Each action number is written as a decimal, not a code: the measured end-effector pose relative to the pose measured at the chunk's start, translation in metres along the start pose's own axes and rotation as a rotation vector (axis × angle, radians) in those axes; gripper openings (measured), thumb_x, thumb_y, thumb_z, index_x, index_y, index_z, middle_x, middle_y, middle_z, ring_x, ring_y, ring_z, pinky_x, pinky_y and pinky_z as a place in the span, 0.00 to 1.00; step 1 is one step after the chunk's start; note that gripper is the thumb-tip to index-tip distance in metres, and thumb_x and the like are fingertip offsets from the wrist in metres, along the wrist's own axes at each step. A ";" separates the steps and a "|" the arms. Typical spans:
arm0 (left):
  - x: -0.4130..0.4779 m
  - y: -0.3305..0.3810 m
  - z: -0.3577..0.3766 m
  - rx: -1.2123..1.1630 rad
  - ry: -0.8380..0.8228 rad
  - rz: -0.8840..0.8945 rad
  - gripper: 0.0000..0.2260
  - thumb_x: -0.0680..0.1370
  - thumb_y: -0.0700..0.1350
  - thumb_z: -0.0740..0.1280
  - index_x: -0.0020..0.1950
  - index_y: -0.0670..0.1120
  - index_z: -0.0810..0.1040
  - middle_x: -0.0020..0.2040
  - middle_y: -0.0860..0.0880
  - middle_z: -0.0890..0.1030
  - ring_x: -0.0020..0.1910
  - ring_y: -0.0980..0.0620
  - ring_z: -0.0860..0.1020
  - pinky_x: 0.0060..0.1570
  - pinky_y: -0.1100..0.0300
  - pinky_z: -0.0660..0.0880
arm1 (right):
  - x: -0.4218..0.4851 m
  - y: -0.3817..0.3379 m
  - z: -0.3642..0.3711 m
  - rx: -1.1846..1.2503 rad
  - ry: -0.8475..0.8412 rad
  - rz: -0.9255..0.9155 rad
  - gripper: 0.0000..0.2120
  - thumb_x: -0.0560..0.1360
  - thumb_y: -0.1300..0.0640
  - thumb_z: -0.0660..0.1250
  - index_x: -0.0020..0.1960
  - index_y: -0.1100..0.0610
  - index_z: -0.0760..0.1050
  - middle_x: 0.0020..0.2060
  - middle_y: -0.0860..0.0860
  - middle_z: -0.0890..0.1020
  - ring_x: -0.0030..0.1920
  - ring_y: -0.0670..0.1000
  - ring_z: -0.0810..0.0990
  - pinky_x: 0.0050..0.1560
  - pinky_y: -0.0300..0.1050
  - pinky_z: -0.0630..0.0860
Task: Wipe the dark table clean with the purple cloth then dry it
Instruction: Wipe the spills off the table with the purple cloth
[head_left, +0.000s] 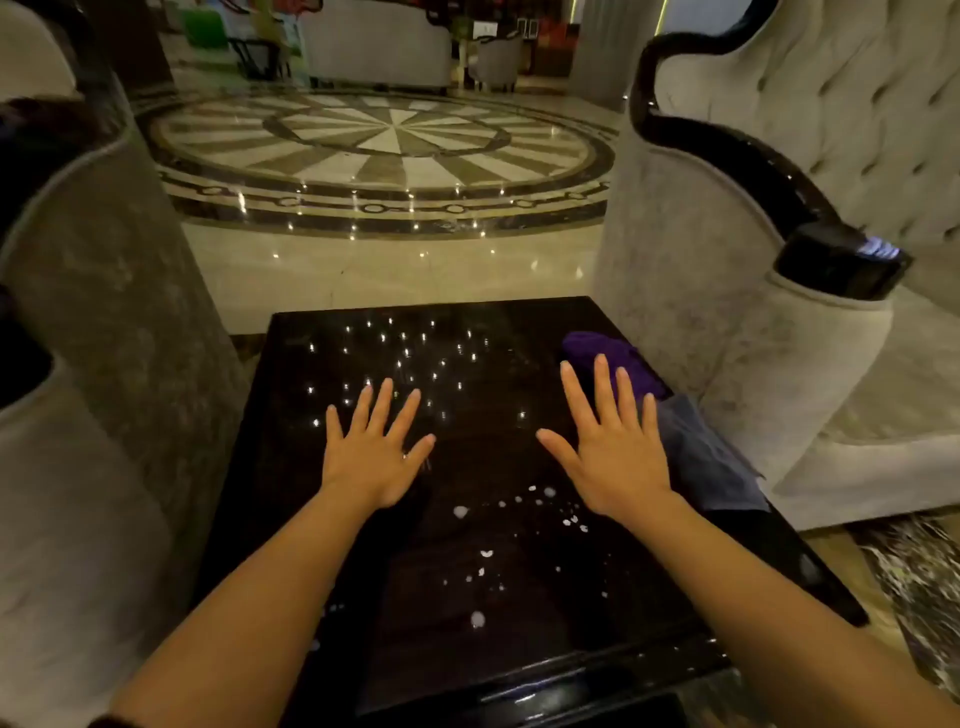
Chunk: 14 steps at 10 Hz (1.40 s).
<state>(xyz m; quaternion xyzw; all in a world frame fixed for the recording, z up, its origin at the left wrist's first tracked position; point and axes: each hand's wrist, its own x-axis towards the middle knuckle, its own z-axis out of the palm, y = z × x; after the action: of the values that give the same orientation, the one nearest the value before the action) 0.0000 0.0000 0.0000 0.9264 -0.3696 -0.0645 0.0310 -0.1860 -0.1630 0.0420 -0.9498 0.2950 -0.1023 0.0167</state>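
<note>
I had both hands out flat over the dark desk (363, 545), palms down, nothing gripped. The left hand (375, 457) sat left of the desk's middle, its fingers (384, 405) spread wide and released; whether the palm actually touched the surface, I couldn't tell. The right hand (613, 452) was over toward the desk's right side, fingers splayed and released just the same, holding nothing.

The purple cloth (605, 351) lay bunched near the desk's far right corner, and my right fingertips overlapped its near edge in the view; contact I couldn't confirm. A grey cloth (711, 457) lay along the desk's right edge, nearer to me than the purple one, partly hidden under the right hand and hanging slightly past the edge.

White droplets (519, 519) were scattered across the near half of the desk, between my two forearms, some close under the right wrist. The far half of the desk carried small bright reflections of lights.

A pale upholstered armchair (779, 364) stood right of the desk, another (104, 312) left of it, and polished patterned floor (384, 150) beyond its far edge.
</note>
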 end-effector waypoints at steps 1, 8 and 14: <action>0.010 -0.001 0.010 0.023 -0.048 0.012 0.26 0.78 0.62 0.42 0.73 0.58 0.34 0.76 0.51 0.34 0.75 0.48 0.35 0.72 0.41 0.36 | 0.004 0.007 0.008 0.006 0.033 0.011 0.32 0.74 0.35 0.43 0.62 0.42 0.22 0.72 0.52 0.35 0.74 0.57 0.37 0.72 0.57 0.38; 0.028 0.000 0.024 -0.058 -0.144 0.005 0.23 0.79 0.60 0.44 0.73 0.62 0.41 0.77 0.52 0.39 0.75 0.50 0.36 0.71 0.39 0.35 | 0.145 0.066 0.047 0.046 -0.188 0.079 0.29 0.77 0.40 0.46 0.72 0.44 0.35 0.74 0.55 0.36 0.74 0.58 0.38 0.73 0.59 0.42; 0.031 -0.002 0.021 -0.067 -0.208 0.010 0.24 0.79 0.61 0.44 0.73 0.63 0.41 0.77 0.52 0.38 0.75 0.50 0.35 0.70 0.39 0.34 | 0.164 0.079 0.068 0.169 -0.347 0.097 0.23 0.78 0.53 0.56 0.72 0.49 0.56 0.73 0.57 0.58 0.69 0.64 0.61 0.68 0.59 0.61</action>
<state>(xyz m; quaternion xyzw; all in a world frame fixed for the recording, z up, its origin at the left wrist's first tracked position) 0.0211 -0.0199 -0.0237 0.9113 -0.3731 -0.1722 0.0236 -0.0842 -0.3230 -0.0014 -0.9332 0.3233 0.0394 0.1517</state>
